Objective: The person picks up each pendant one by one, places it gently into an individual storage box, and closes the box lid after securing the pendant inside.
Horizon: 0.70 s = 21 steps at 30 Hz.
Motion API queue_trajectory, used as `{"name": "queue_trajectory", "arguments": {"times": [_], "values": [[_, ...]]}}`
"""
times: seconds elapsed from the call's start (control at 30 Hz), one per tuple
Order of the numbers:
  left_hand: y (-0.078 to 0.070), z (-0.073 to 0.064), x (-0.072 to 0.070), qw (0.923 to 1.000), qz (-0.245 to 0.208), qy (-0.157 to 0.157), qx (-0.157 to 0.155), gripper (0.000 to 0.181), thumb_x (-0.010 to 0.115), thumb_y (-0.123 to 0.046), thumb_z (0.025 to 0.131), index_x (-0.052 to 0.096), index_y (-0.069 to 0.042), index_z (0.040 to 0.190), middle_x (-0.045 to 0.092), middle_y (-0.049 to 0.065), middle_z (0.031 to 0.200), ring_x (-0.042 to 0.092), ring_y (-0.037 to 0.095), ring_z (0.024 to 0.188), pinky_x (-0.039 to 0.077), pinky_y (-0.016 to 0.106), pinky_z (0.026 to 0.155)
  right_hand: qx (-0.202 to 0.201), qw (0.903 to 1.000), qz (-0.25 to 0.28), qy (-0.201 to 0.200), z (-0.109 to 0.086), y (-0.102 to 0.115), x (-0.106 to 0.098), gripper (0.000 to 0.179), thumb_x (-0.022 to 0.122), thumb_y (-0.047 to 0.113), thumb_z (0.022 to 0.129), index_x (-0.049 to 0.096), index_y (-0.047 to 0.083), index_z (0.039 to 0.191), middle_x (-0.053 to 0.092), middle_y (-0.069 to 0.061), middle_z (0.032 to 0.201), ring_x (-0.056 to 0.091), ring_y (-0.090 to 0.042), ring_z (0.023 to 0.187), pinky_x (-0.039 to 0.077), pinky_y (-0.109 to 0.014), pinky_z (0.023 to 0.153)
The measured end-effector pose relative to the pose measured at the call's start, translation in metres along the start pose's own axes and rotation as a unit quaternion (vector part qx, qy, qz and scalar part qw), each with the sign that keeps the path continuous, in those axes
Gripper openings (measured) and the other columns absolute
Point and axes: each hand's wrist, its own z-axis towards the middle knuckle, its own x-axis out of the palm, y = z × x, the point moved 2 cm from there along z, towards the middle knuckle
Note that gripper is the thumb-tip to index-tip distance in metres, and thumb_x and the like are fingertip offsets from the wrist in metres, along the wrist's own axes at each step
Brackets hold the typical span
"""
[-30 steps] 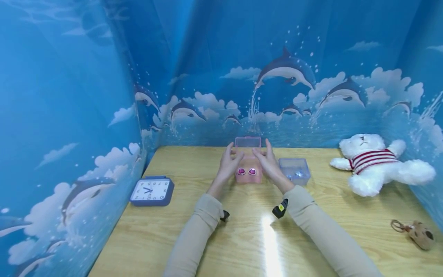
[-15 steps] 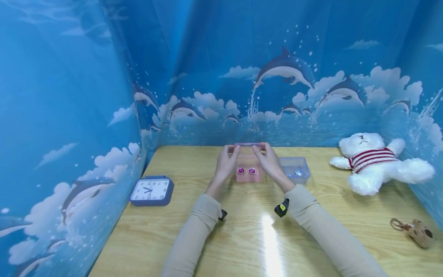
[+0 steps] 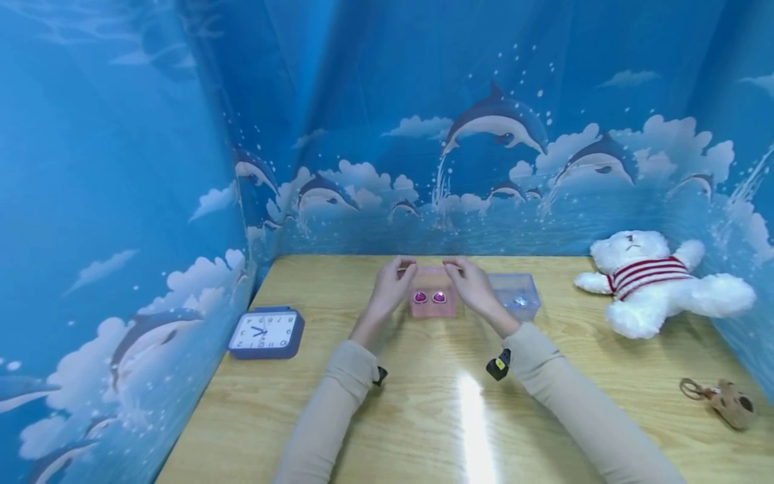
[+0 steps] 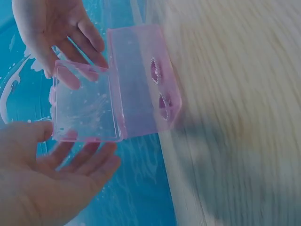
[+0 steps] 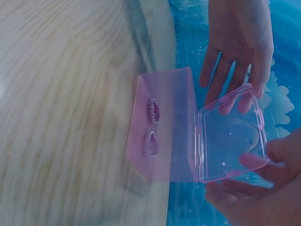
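A see-through pink box (image 3: pixel 433 309) stands at the table's back edge, two pink gem-like pieces with pale beaded rims (image 3: pixel 439 297) showing at its front. In both wrist views its hinged lid (image 4: pixel 87 103) is raised at an angle from the body. My left hand (image 3: pixel 390 286) holds one side of the lid, thumb at the corner and fingers behind. The lid's other side is held by my right hand (image 3: pixel 473 289), whose thumb and fingers are seen at the edge in the right wrist view. From the head, the lid is hard to make out between the fingers.
Beside the right hand stands a clear bluish box (image 3: pixel 517 289) with small shiny items inside. A blue-framed clock (image 3: pixel 266 334) lies at left. To the right are a white plush bear (image 3: pixel 650 282) and a brown keychain toy (image 3: pixel 732 405). A dolphin-print curtain (image 3: pixel 363 134) rises behind.
The lid has swung from upright towards me, with both hands curling round its edges and coming lower and nearer. The pink box's body has stayed nearly in place.
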Motion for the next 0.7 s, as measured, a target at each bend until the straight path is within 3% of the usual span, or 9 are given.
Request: {"name": "queue_trajectory", "arguments": {"times": [0.07,0.23,0.37,0.53,0.7], "values": [[0.000,-0.002,-0.001,0.9989,0.029,0.034,0.015,0.037,0.053,-0.027,0.111,0.065,-0.005,0.137,0.068,0.017,0.140,0.065,0.035,0.131,0.054,0.049,0.114,-0.026,0.9994,-0.023,0.009,-0.001,-0.002,0.000,0.043,0.042,0.023,0.114,0.055,-0.002,0.147,0.056,-0.027,0.153,0.052,-0.047,0.143,0.045,-0.061,0.121],[0.003,-0.011,-0.004,0.9913,0.075,0.107,0.013,0.041,0.047,-0.036,0.113,0.062,-0.018,0.146,0.058,0.007,0.155,0.050,0.030,0.149,0.040,0.052,0.127,-0.062,0.9960,-0.056,0.030,-0.005,-0.009,0.000,0.040,0.046,0.017,0.113,0.057,-0.002,0.146,0.047,-0.029,0.158,0.045,-0.049,0.148,0.040,-0.062,0.123],[0.005,-0.016,-0.005,0.9889,0.085,0.122,0.013,0.040,0.048,-0.038,0.112,0.060,-0.024,0.147,0.055,0.004,0.158,0.047,0.028,0.151,0.037,0.053,0.129,-0.062,0.9945,-0.069,0.049,-0.010,-0.011,0.000,0.041,0.047,0.016,0.112,0.055,-0.001,0.148,0.040,-0.030,0.163,0.040,-0.050,0.151,0.035,-0.060,0.126],[0.006,-0.019,-0.002,0.9846,0.113,0.127,0.041,0.038,0.051,-0.032,0.111,0.062,-0.019,0.146,0.056,0.006,0.157,0.049,0.028,0.149,0.038,0.051,0.128,-0.062,0.9910,-0.101,0.062,-0.017,-0.014,0.003,0.043,0.048,0.017,0.112,0.052,0.001,0.152,0.034,-0.029,0.166,0.035,-0.051,0.153,0.028,-0.060,0.129],[0.007,-0.022,-0.002,0.9824,0.122,0.131,0.054,0.036,0.057,-0.024,0.109,0.064,-0.014,0.142,0.053,0.010,0.159,0.048,0.031,0.150,0.038,0.052,0.128,-0.079,0.9881,-0.117,0.062,-0.022,-0.017,0.007,0.044,0.051,0.014,0.110,0.051,0.001,0.153,0.034,-0.031,0.166,0.035,-0.053,0.153,0.029,-0.064,0.127]]}}
